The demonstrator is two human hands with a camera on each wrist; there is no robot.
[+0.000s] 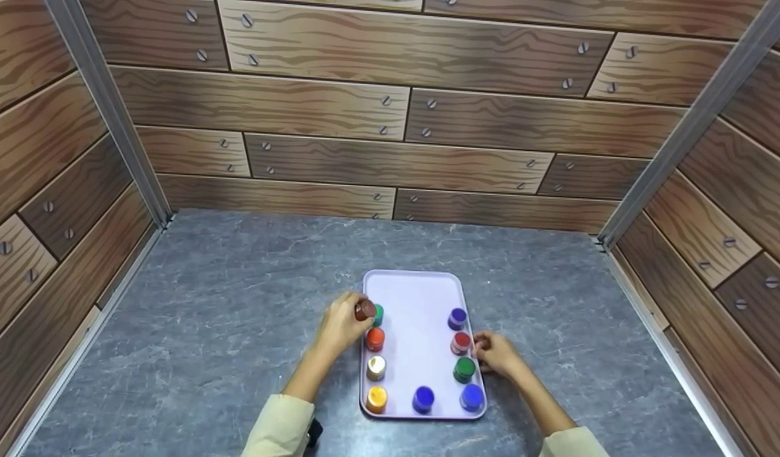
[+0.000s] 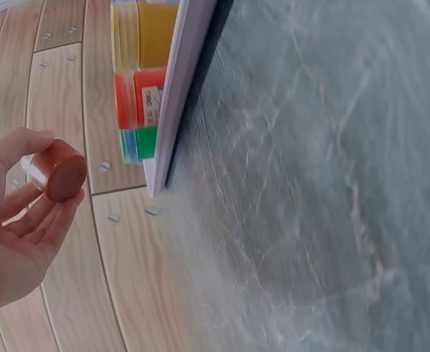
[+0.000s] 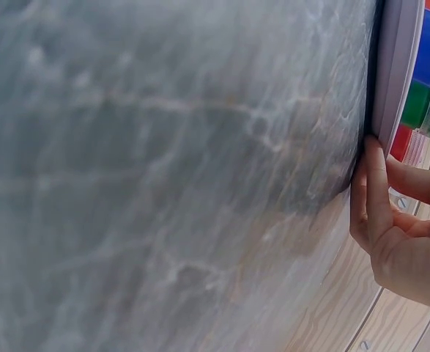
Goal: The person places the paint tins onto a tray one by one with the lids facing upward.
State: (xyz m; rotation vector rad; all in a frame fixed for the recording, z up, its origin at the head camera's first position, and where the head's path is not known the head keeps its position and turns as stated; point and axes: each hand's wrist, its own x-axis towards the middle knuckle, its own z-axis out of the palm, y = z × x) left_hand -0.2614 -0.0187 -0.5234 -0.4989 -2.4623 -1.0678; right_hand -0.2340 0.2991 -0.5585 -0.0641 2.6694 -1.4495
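Observation:
A lavender tray [image 1: 415, 295] lies on the grey table and carries several small jars with coloured lids along its left, right and near sides. My left hand [image 1: 350, 319] is at the tray's left edge and holds a brown-lidded jar [image 1: 365, 310] just above the green-lidded jar [image 1: 379, 314]. In the left wrist view the brown-lidded jar [image 2: 62, 170] is pinched between thumb and fingers of my left hand [image 2: 35, 194]. My right hand [image 1: 486, 348] rests at the tray's right rim beside the red-lidded jar [image 1: 461, 343]. In the right wrist view a fingertip [image 3: 373, 158] touches the tray's rim [image 3: 392, 73].
Wood-patterned walls enclose the grey marbled table [image 1: 237, 317] on three sides, with metal posts in the back corners. On the tray, orange [image 1: 375, 338], white [image 1: 376, 366] and yellow [image 1: 376, 398] lids line the left; purple [image 1: 457, 318], green [image 1: 464, 369] and blue [image 1: 471, 397] the right.

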